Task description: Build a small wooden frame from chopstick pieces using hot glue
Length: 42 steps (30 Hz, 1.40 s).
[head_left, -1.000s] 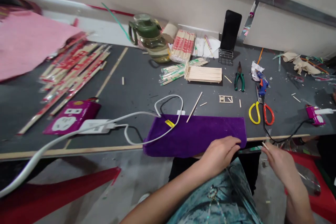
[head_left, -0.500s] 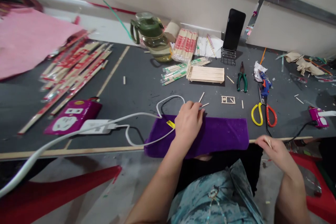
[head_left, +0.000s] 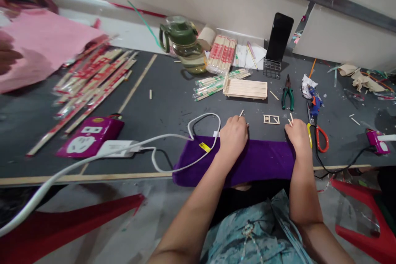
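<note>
My left hand [head_left: 234,135] is closed at the upper edge of a purple cloth [head_left: 269,159]. A short wooden stick [head_left: 241,113] pokes out beyond its fingers, and the rest of the grip is hidden. At the cloth's right end, my right hand [head_left: 298,136] pinches short pieces of wooden stick [head_left: 291,119]. Between the hands lies a small wooden frame [head_left: 271,119] on the dark tabletop. Behind it stands a slatted model [head_left: 246,88] made of sticks, with a raised end on its left.
Scissors [head_left: 322,139], a blue glue gun [head_left: 315,103] and green-handled pliers [head_left: 287,95] lie right. A white cable [head_left: 167,135] crosses the cloth's left end. A jug [head_left: 185,47], a phone [head_left: 279,37] and wrapped chopsticks [head_left: 93,78] sit farther back. Another person's hand [head_left: 9,55] is far left.
My right hand has come from the table's front edge up and left, onto the tabletop, with the stick pieces. My left hand has shifted slightly right. Another person's hand has appeared at far left.
</note>
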### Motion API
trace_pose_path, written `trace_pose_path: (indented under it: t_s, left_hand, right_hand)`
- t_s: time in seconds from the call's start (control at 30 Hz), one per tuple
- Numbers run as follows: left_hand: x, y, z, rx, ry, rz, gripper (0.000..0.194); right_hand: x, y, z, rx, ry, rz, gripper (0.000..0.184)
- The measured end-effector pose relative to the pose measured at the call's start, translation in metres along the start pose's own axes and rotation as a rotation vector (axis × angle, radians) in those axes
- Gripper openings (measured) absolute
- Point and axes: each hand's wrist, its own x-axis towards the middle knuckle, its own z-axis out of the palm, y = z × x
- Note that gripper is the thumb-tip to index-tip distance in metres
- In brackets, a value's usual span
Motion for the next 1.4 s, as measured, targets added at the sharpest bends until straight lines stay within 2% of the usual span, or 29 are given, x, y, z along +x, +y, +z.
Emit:
trace_pose_path:
  t_s: [0.2, 0.3, 0.37, 0.47, 0.6, 0.67, 0.73, 0.83, 0.93, 1.03, 1.13, 1.23, 1.3, 1.4]
  left_hand:
    - [0.006, -0.001, -0.008, -0.118, -0.011, -0.036, 0.016]
    - [0.007, -0.001, -0.008, -0.139, -0.044, -0.016, 0.015]
    - [0.005, -0.002, -0.009, -0.144, -0.043, -0.024, 0.018]
    - [0.002, -0.008, -0.012, -0.115, 0.023, -0.107, 0.019]
    - [0.001, -0.016, -0.009, -0.054, 0.02, -0.168, 0.016]
    - [0.002, -0.018, -0.004, -0.044, -0.005, -0.159, 0.015]
    - [0.003, -0.019, -0.001, -0.054, -0.01, -0.148, 0.013]
    - [0.003, -0.02, -0.002, -0.122, 0.025, -0.174, 0.018]
    - [0.004, -0.023, -0.008, -0.333, 0.116, -0.23, 0.018]
    - [0.002, -0.028, -0.014, -0.618, 0.229, -0.251, 0.018]
    - [-0.002, -0.034, -0.015, -0.808, 0.252, -0.248, 0.019]
    - [-0.007, -0.038, -0.013, -0.773, 0.231, -0.206, 0.019]
    - [-0.009, -0.038, -0.01, -0.662, 0.211, -0.17, 0.019]
    - [-0.008, -0.037, -0.007, -0.525, 0.175, -0.162, 0.022]
  right_hand:
    - [0.001, 0.01, 0.001, 0.032, 0.03, -0.035, 0.02]
    - [-0.005, 0.007, -0.001, 0.124, 0.064, -0.049, 0.02]
    - [-0.013, -0.005, -0.001, 0.256, 0.059, -0.106, 0.017]
    - [-0.022, -0.038, 0.001, 0.452, -0.05, -0.267, 0.012]
    - [-0.018, -0.083, 0.013, 0.452, -0.154, -0.398, 0.011]
    - [-0.013, -0.093, 0.018, 0.478, -0.168, -0.379, 0.009]
    - [-0.009, -0.095, 0.019, 0.632, -0.17, -0.333, 0.008]
    - [-0.009, -0.093, 0.009, 1.097, -0.275, -0.268, 0.015]
    - [-0.01, -0.099, -0.003, 1.584, -0.448, -0.21, 0.015]
    - [-0.005, -0.117, -0.002, 1.884, -0.444, -0.112, 0.005]
    - [0.003, -0.139, 0.014, 2.011, -0.374, 0.091, 0.009]
    - [0.006, -0.153, 0.03, 2.024, -0.293, 0.273, 0.015]
    - [0.004, -0.155, 0.037, 2.0, -0.302, 0.296, 0.02]
    - [-0.004, -0.149, 0.04, 1.954, -0.389, 0.155, 0.023]
